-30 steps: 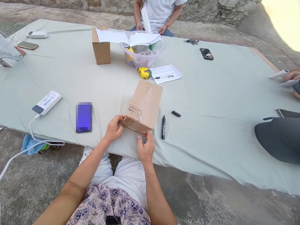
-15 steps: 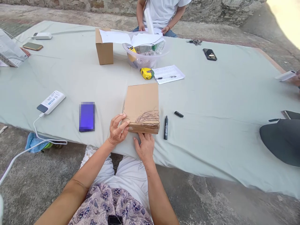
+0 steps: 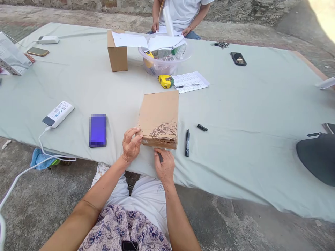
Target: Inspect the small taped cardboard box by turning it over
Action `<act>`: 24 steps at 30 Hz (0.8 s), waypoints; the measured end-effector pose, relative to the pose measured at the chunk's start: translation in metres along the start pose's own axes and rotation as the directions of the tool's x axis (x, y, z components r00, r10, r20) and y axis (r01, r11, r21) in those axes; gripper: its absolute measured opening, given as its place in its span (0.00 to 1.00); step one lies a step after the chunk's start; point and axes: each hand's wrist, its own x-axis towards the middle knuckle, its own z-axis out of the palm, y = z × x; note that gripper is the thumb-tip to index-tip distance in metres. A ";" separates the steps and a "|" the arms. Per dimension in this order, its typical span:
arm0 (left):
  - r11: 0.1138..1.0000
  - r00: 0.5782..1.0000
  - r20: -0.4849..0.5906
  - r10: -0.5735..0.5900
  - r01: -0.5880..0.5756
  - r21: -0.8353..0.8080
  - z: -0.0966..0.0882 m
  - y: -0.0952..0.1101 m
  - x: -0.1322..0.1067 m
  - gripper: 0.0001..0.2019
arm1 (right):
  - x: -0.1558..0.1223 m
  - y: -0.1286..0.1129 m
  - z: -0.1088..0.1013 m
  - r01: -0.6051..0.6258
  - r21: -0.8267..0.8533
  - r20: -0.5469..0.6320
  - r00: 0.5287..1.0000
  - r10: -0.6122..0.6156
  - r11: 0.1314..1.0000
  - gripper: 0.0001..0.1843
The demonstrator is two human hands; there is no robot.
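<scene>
A brown cardboard box (image 3: 160,108) lies flat in front of me, with dark scribbled lines on its near right corner and ragged layers along its front side. My left hand (image 3: 131,145) pinches the box's near left corner between thumb and fingers. Just below the front edge, my right hand (image 3: 164,165) is curled, its fingertips close to the cardboard. A dark patch shows between that thumb and fingers; whether it is an object or shadow I cannot tell. Right of the box lie an uncapped black marker (image 3: 187,143) and its cap (image 3: 202,127).
Beyond the box are a yellow tape measure (image 3: 165,81), a written sheet (image 3: 192,82) with a pen, a clear plastic basin (image 3: 167,66) and a smaller carton (image 3: 118,59). A pixelated blue item (image 3: 97,130) and a corded power bank (image 3: 58,114) lie left. A person (image 3: 180,15) sits opposite.
My right hand has drawn its fingers back from under the box's front edge and curled them, shifting slightly right. My left hand keeps its hold on the corner.
</scene>
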 end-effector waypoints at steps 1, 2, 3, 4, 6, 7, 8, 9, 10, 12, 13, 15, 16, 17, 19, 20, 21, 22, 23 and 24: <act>1.000 1.000 0.009 -0.009 0.009 0.008 0.000 0.000 0.000 0.10 | -0.002 0.000 -0.001 -0.040 0.065 -0.042 0.998 0.043 0.997 0.11; 1.000 1.000 0.016 -0.016 0.016 0.014 0.000 0.000 0.000 0.09 | -0.004 0.000 -0.001 -0.082 0.137 -0.096 0.991 0.096 0.987 0.10; 1.000 1.000 0.020 -0.021 0.021 0.013 0.000 -0.001 0.000 0.09 | -0.006 0.000 -0.002 -0.124 0.206 -0.159 0.975 0.158 0.971 0.09; 1.000 1.000 0.020 -0.023 0.023 0.005 0.000 -0.001 0.000 0.09 | -0.008 0.000 -0.002 -0.157 0.271 -0.230 0.947 0.223 0.950 0.09; 0.999 1.000 0.008 -0.022 0.022 -0.023 0.000 -0.001 0.000 0.09 | -0.010 0.000 -0.003 -0.184 0.375 -0.366 0.871 0.328 0.908 0.08; 0.999 1.000 -0.001 -0.021 0.021 -0.034 0.000 0.000 0.001 0.10 | -0.010 0.000 -0.003 -0.183 0.409 -0.413 0.836 0.361 0.894 0.09; 0.999 1.000 -0.009 -0.021 0.020 -0.036 0.000 0.000 0.001 0.10 | -0.009 0.000 -0.003 -0.184 0.431 -0.438 0.813 0.383 0.883 0.11; 0.999 1.000 -0.012 -0.020 0.019 -0.029 0.000 0.000 0.001 0.10 | -0.008 0.000 -0.003 -0.193 0.442 -0.439 0.805 0.399 0.876 0.15; 1.000 1.000 -0.010 -0.018 0.018 -0.014 0.000 0.000 0.001 0.09 | -0.006 0.000 -0.003 -0.209 0.441 -0.422 0.810 0.407 0.873 0.19; 1.000 1.000 0.001 -0.015 0.015 0.019 0.000 -0.001 0.001 0.09 | -0.003 -0.001 -0.003 -0.258 0.404 -0.347 0.845 0.408 0.878 0.26; 0.999 1.000 0.005 -0.015 0.015 0.031 0.000 -0.001 0.001 0.09 | -0.002 -0.001 -0.003 -0.276 0.377 -0.302 0.866 0.399 0.884 0.27; 0.999 1.000 0.004 -0.020 0.019 0.041 0.000 -0.001 0.000 0.09 | 0.000 -0.001 -0.002 -0.286 0.325 -0.231 0.900 0.369 0.901 0.29; 0.999 1.000 0.002 -0.022 0.022 0.040 0.000 -0.001 0.000 0.09 | 0.000 0.000 -0.002 -0.282 0.306 -0.214 0.910 0.354 0.909 0.29; 0.999 1.000 0.003 -0.027 0.027 0.036 0.000 -0.001 0.000 0.09 | 0.000 0.000 -0.002 -0.278 0.289 -0.208 0.916 0.343 0.916 0.28; 0.999 0.999 0.009 -0.043 0.042 0.023 0.000 -0.001 -0.001 0.09 | 0.000 0.000 -0.002 -0.275 0.249 -0.198 0.924 0.326 0.929 0.22; 0.998 0.998 0.013 -0.058 0.057 0.018 -0.001 -0.001 -0.001 0.10 | -0.001 0.000 -0.002 -0.276 0.229 -0.191 0.927 0.321 0.933 0.20; 0.997 0.997 0.015 -0.077 0.076 0.015 -0.001 -0.001 -0.001 0.10 | -0.001 0.000 -0.002 -0.276 0.220 -0.187 0.929 0.318 0.936 0.18; 0.995 0.995 0.015 -0.096 0.096 0.014 -0.001 -0.001 -0.001 0.11 | -0.001 0.000 -0.002 -0.277 0.226 -0.186 0.929 0.320 0.934 0.19; 0.994 0.994 0.012 -0.112 0.112 0.014 -0.001 -0.001 -0.001 0.12 | -0.001 0.000 -0.002 -0.277 0.248 -0.189 0.926 0.326 0.929 0.22; 0.992 0.992 0.007 -0.124 0.124 0.013 -0.001 -0.001 -0.001 0.12 | -0.002 -0.001 -0.002 -0.275 0.280 -0.197 0.921 0.335 0.920 0.26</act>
